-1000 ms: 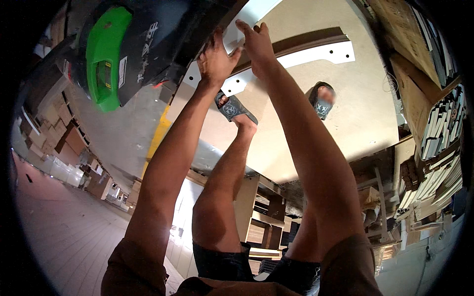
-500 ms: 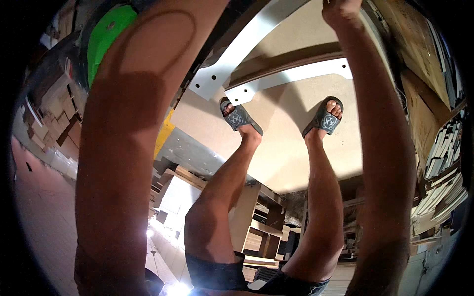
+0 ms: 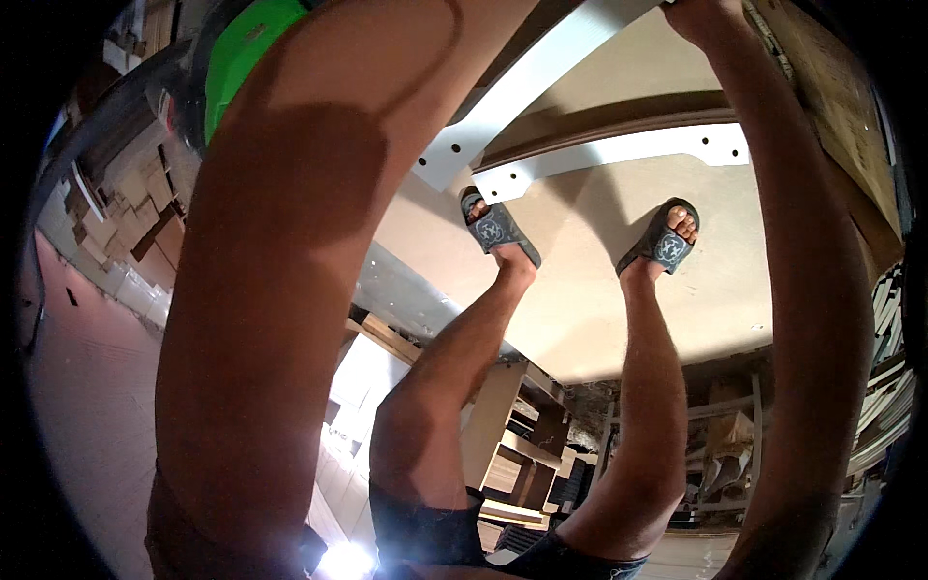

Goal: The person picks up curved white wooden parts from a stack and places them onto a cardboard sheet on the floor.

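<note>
White holed strip (image 3: pixel 530 77), upper of two, at 12–1 o'clock; can't tell if it's lifted. Right hand (image 3: pixel 708 17) at its 2 o'clock end, cropped by the frame: can't tell grip. Left hand out of view, state unknown. Step looks like handling this strip; next move likely calls for clearing the lower white strip (image 3: pixel 619 149) at its 5 o'clock. Pale board (image 3: pixel 580 300) beneath.

- I see a glaring light (image 3: pixel 346 561) at bottom left.
- Below centre, I have an open wooden shelf unit (image 3: pixel 527 445).
- Boards (image 3: pixel 140 217) lie piled at left.
</note>
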Demonstrator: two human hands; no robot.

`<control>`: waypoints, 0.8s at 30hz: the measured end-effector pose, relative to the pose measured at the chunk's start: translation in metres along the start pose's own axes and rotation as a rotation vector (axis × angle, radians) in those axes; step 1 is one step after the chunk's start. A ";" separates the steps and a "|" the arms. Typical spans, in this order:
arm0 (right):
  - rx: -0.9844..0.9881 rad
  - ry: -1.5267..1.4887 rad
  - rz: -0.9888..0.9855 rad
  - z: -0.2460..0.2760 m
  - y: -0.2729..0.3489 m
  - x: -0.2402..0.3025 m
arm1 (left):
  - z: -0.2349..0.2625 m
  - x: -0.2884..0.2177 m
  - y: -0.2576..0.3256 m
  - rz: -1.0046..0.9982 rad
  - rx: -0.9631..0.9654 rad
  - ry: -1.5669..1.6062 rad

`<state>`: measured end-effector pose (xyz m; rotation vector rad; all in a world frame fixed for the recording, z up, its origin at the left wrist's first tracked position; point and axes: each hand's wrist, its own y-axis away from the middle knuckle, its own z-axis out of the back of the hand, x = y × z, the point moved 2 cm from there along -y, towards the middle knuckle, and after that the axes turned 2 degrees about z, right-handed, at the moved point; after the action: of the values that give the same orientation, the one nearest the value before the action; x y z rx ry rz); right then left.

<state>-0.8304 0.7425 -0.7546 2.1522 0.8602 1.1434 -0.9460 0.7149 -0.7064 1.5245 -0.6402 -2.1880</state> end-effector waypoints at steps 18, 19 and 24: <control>-0.074 -0.132 -0.304 -0.061 0.237 -0.364 | 0.124 0.259 0.267 0.485 -0.083 -0.449; -0.081 -0.131 -0.292 -0.056 0.238 -0.365 | 0.112 0.250 0.269 0.456 -0.094 -0.368; -0.089 -0.076 -0.262 -0.072 0.240 -0.364 | 0.115 0.254 0.278 0.387 -0.166 -0.181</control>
<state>-0.9828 0.3287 -0.7322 1.9306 1.0030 0.9448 -1.1209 0.3621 -0.7053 1.0291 -0.7213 -2.0326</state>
